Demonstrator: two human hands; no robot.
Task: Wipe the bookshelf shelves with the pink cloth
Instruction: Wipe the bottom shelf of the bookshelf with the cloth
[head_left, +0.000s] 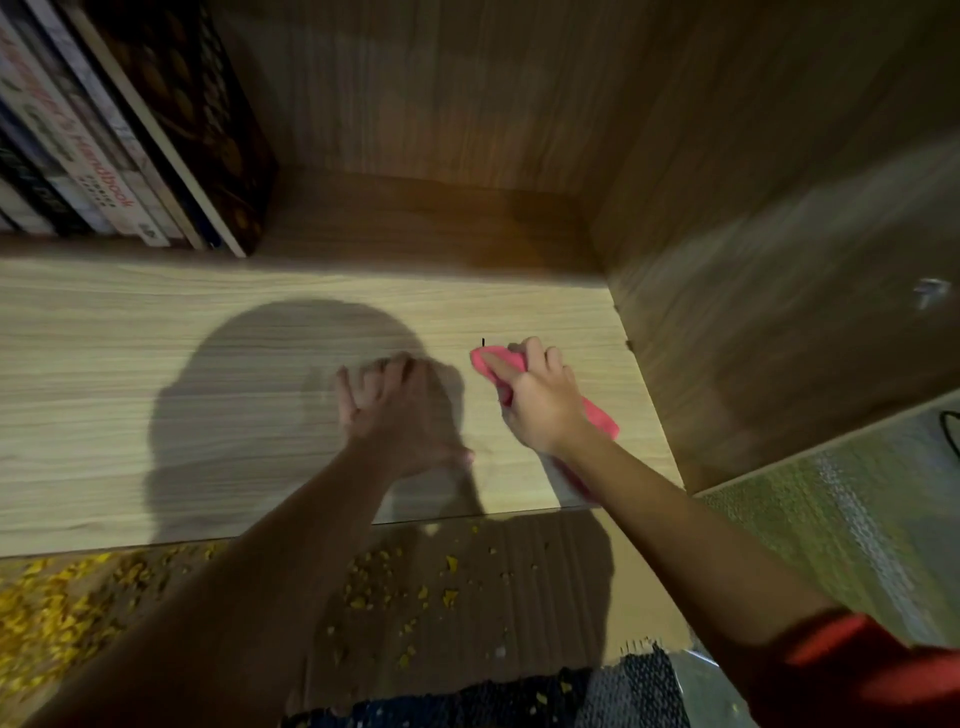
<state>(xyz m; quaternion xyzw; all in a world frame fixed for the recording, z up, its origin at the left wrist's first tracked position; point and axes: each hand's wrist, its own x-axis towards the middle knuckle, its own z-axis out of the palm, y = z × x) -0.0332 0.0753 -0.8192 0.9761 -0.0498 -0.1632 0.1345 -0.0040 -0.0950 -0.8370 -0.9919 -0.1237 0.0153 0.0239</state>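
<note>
Nearest me, below the shelf (156, 364) front edge: red sleeve (857, 665) on my right arm, and a dark woven rug (597, 691) on the floor. Yellow flakes (62, 608) are scattered on the floor along the shelf's front edge, thickest toward its left end. A greenish mat (857, 509) lies beyond the shelf's right end, outside the side panel (779, 260).

Both forearms cross the shelf's front edge.

Left hand (400, 415): over the middle of the shelf, fingers spread and loosely bent, nothing in it. Blurred, so I can't tell whether it touches the board.

Right hand (540, 405): over the right part of the shelf, near the side panel. Fingers curled round the pink cloth (602, 418), gripping it bunched. One end of the cloth sticks out past my fingertips toward the back of the shelf, the other trails out under my wrist toward the front edge. The cloth lies against the shelf surface.

There is a small dark mark (483, 342) on the shelf just behind the cloth's far end. My head's shadow (260, 389) falls on the left-centre of the shelf.

At the back left of the shelf stands a row of books (119, 145), leaning, spines facing out. The back panel (441, 93) behind the shelf is wood grain, in shade.
</note>
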